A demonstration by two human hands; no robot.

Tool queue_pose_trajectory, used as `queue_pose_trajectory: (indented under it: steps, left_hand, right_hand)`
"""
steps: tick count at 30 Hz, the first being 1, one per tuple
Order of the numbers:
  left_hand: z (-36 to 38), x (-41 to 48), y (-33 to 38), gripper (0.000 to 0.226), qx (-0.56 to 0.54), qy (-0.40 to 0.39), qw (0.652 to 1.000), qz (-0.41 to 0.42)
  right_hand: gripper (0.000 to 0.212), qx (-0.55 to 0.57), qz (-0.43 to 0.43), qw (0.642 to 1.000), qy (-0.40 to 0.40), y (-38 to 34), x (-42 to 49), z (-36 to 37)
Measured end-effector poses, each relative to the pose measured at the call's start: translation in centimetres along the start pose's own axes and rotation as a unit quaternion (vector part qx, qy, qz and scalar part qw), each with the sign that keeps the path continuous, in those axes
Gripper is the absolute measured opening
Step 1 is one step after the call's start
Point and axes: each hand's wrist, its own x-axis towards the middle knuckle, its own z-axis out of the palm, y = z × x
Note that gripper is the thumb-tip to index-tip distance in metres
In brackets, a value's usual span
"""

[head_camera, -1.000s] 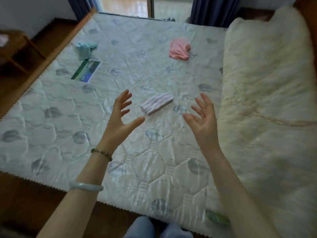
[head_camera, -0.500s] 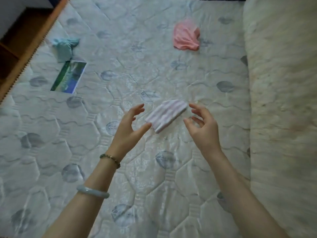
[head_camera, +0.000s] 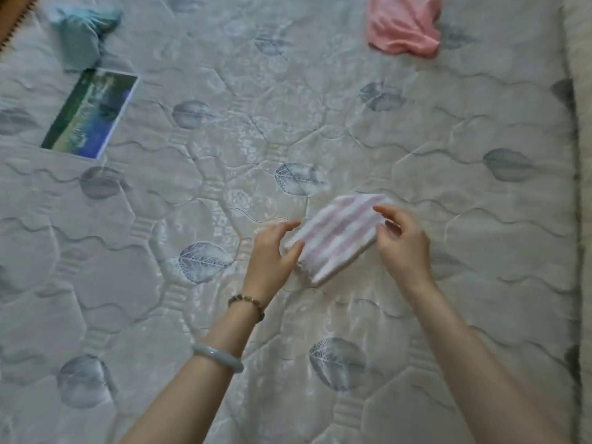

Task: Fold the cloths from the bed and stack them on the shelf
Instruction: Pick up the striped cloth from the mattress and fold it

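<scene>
Nearest, two bare forearms reach in from the near edge of the mattress, the left one wearing a pale bangle and, at the wrist, a beaded bracelet; the quilted surface round both arms is open. Just beyond, right of the middle, the folded striped cloth lies slantwise between the hands; the left hand pinches its nearer left end between curled thumb and fingers; the right hand has its fingers curled over the farther right end, covering that corner; whether the cloth is lifted off the mattress is hard to tell. Bare quilting spreads to the left and beyond it. Toward the far left lies a photo card, flat and apart from everything; just past it sits a crumpled teal cloth; the wooden bed frame shows in the far left corner, mostly cut off. Far right of middle a crumpled pink cloth is cut by the top of the view; a fluffy blanket runs along the right edge, only a strip of it visible.
</scene>
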Motion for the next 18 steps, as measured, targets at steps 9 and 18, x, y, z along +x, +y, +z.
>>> queue_pose_trajectory:
  steps: [9,18]
  left_hand:
    - [5.1,3.3,-6.1,0.043,0.099,-0.020,0.991,-0.086]
    - [6.3,3.5,-6.8,0.007,0.092,0.015,0.993,-0.074]
  right_hand:
    - [0.056,-0.187,-0.065,0.978,-0.059,6.2,5.3,6.8]
    - [0.056,-0.339,-0.158,0.912,-0.166,7.0,7.3,9.4]
